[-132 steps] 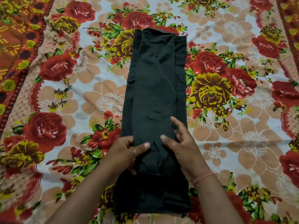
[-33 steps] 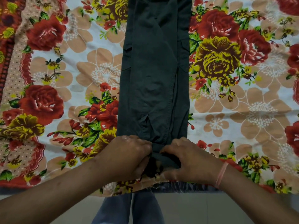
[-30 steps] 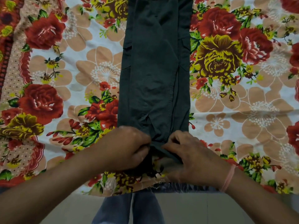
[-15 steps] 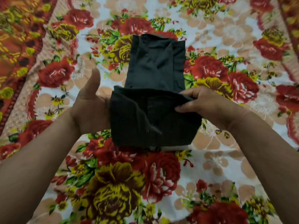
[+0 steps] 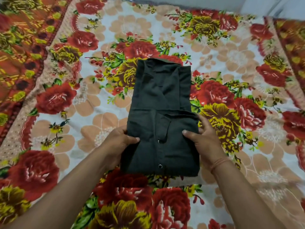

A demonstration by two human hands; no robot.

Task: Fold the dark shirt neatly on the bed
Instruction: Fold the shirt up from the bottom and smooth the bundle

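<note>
Shirt (image 5: 162, 116) lies mid-bed (image 5: 105, 113), folded to a narrow strip w/ near part doubled up over the middle. L hand (image 5: 120, 142) pinches the doubled layer's left edge, thumb on top; R hand (image 5: 203, 139) clasps the right edge likewise. To do it well: keep side edges flush, carry both sides evenly, press crease flat. Long axis runs near-to-far; collar end points away.

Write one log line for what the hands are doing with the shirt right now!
left hand: grips shirt's left edge | right hand: grips right edge | dark shirt: bottom folded up, on floral bedsheet
</note>
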